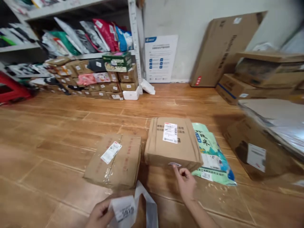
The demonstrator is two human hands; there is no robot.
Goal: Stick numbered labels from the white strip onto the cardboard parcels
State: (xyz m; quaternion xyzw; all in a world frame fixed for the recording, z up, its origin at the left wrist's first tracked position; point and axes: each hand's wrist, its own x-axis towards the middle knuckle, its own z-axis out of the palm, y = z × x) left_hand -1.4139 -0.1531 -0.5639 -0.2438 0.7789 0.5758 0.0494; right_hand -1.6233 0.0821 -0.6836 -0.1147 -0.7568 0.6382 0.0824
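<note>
My left hand [101, 212] is closed on a strip of white labels [124, 209], whose loose backing curls toward the right. A printed number shows on the label. My right hand [187, 185] holds nothing; its index finger reaches out and touches a small sticker [174, 164] on the near side of a cardboard box [154, 142]. That box bears a white shipping label [170, 133] on top. To its left lies another taped cardboard box [128, 158] with a slanted shipping label. A green printed bag [219, 158] with labels lies flat just right of the middle box.
Shelves [83, 57] at the back left hold bagged parcels and small boxes. A tall flat carton [223, 47] leans on the wall near stacked boxes [256, 91]. A large labelled box [239, 139] stands at the right. Wooden flooring [59, 136] lies beneath everything.
</note>
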